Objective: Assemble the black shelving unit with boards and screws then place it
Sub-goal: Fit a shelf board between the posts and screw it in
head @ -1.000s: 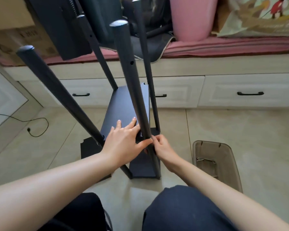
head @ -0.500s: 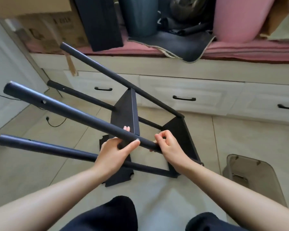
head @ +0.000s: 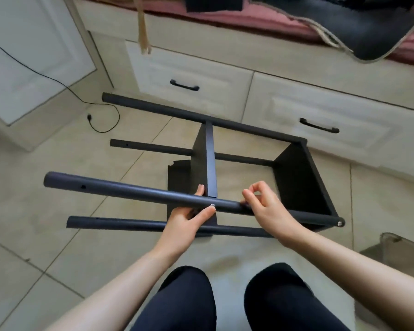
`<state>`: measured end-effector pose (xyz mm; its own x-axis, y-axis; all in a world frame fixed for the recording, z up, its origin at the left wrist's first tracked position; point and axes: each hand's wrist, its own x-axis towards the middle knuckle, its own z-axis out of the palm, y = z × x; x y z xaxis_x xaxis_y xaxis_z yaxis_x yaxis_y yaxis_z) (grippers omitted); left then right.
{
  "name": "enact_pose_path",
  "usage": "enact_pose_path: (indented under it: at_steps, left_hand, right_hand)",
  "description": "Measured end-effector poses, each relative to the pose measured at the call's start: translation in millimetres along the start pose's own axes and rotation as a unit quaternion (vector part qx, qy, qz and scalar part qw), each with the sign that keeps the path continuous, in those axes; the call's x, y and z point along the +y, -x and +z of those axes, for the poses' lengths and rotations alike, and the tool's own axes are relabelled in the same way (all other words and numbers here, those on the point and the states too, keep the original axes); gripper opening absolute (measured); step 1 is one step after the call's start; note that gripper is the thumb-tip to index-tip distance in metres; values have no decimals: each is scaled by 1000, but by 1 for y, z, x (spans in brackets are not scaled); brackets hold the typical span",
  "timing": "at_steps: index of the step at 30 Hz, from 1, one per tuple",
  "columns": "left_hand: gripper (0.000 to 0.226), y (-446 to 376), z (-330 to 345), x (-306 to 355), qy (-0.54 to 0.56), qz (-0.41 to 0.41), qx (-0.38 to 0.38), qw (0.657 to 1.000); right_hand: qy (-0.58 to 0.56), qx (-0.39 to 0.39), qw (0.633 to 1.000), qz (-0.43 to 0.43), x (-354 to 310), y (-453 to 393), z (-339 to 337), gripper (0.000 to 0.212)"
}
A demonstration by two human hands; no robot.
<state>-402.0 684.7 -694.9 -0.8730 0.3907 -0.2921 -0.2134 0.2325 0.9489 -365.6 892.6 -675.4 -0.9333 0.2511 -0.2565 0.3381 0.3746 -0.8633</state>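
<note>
On the tiled floor before the drawers, the half-built shelving unit (head: 225, 168) is laid on its side, two boards fixed between four poles. The near upper pole (head: 134, 191) is gripped by the left hand (head: 189, 218); something small, seemingly a screw, is pinched against it by the right hand (head: 263, 206). Screw-fastening is judged in hand; alignment with the pole's hole is called for next.

The shelving unit (head: 225, 168) lies on its side on the floor (head: 58, 163), its four poles pointing to the left. Two boards stand between the poles, one in the middle, one at the right end. Behind it are drawers (head: 189, 82). A cable (head: 101, 115) lies at the back left, a bin (head: 404, 249) at the right. The hands are on the nearest upper pole (head: 129, 191): left hand (head: 189, 218) beside the middle board (head: 207, 158), right hand (head: 265, 209) further right.
</note>
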Motion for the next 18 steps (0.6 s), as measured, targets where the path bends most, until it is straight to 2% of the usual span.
enact_pose_path:
  at_steps: [8, 18]
  left_hand:
    - [58, -13, -4, -29, 45, -43, 0, 998]
    - [57, -25, -2, -49, 108, -64, -1, 992]
  right_hand:
    - [23, -18, 1000, -7, 12, -12, 19, 13]
    - [36, -12, 999, -27, 25, -19, 31, 18]
